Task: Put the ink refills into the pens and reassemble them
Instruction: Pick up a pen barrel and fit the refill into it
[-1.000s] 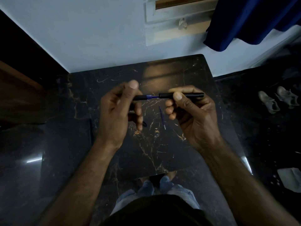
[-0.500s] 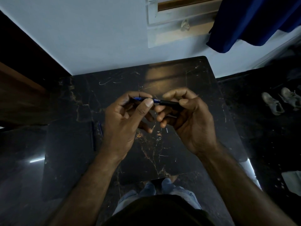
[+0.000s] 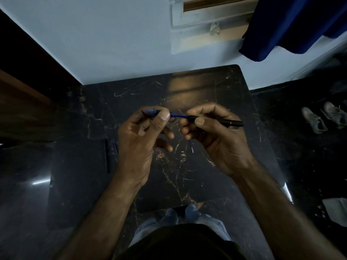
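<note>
Above the black marble table point(image 3: 197, 181), my left hand point(image 3: 139, 139) pinches the blue front part of a pen point(image 3: 153, 111) between thumb and fingers. A thin blue ink refill point(image 3: 178, 115) spans the gap between my hands. My right hand point(image 3: 217, 139) grips the black pen barrel point(image 3: 225, 122), whose far end sticks out to the right. A loose blue refill point(image 3: 191, 146) lies on the table under my right fingers. A black pen point(image 3: 107, 156) and a blue piece point(image 3: 115, 148) lie on the table left of my left wrist.
The table stands against a pale wall point(image 3: 112, 44), with a blue curtain point(image 3: 293, 25) at upper right. A pair of shoes point(image 3: 323, 117) and a pale cloth point(image 3: 336, 209) lie on the dark floor to the right. My knees point(image 3: 180, 220) show below the near table edge.
My hands were pressed together half a second ago; now they have drawn apart, the refill shows between them and the black barrel sticks out to the right again.
</note>
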Available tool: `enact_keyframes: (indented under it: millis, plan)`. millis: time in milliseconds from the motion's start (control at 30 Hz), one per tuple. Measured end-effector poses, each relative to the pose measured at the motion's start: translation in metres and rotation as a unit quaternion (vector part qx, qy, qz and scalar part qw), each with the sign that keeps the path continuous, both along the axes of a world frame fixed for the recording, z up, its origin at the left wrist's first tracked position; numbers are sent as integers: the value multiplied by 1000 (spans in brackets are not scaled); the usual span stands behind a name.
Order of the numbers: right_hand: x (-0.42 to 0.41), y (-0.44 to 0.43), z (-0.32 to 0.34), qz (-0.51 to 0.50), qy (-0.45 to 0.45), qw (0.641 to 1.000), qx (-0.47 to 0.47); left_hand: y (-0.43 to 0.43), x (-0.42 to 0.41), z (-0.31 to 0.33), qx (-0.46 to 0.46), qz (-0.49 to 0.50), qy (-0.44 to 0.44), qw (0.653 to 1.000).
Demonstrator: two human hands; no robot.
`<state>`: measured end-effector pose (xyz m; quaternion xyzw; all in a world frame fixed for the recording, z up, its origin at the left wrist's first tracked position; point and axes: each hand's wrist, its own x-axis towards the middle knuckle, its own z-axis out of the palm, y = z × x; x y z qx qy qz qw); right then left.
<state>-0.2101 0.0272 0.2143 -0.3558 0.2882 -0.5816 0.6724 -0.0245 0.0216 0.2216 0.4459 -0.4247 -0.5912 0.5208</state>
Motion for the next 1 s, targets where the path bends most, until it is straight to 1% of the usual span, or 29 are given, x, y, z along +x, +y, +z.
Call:
enact_keyframes:
  millis: [200, 267, 367, 433, 467, 500, 567, 600, 633, 700, 733, 833, 933, 967, 1000]
  plan:
    - [1, -4, -1, -47, 23, 999, 10, 2, -3, 1, -20, 10, -5, 1000]
    - [0, -7, -2, -60, 13, 998, 12, 0, -3, -1, -6, 18, 21, 1000]
    - [-6, -8, -3, -71, -3, 997, 18, -10, 10, -10, 34, 27, 91, 995]
    - [-14, -8, -5, -83, -1, 996, 22, -25, 25, -23, 56, 35, 103, 993]
    - [-19, -7, -7, -90, 1, 996, 27, -35, 32, -33, 70, 34, 77, 994]
    - [-23, -6, -9, -95, 3, 995, 33, -46, 36, -46, 88, 28, 28, 995]
    - [-30, -3, -14, -101, 6, 994, 47, -69, 37, -82, 132, -15, -108, 985]
    - [-32, -2, -16, -104, 8, 993, 54, -81, 35, -103, 153, -53, -181, 970]
    - [-35, 0, -19, -106, 9, 993, 61, -92, 33, -125, 171, -94, -252, 948]
    - [-38, 5, -22, -107, 13, 992, 71, -113, 29, -162, 196, -157, -371, 894]
    - [-39, 7, -23, -108, 16, 991, 75, -122, 28, -177, 203, -179, -409, 871]
    - [-41, 13, -27, -110, 27, 990, 87, -141, 26, -204, 216, -245, -481, 814]
    - [-41, 19, -30, -108, 31, 989, 98, -152, 23, -216, 186, -289, -573, 744]
    - [-41, 21, -31, -106, 33, 989, 100, -154, 23, -218, 171, -290, -590, 734]
    - [-41, 23, -31, -104, 34, 989, 102, -156, 22, -220, 165, -288, -597, 730]
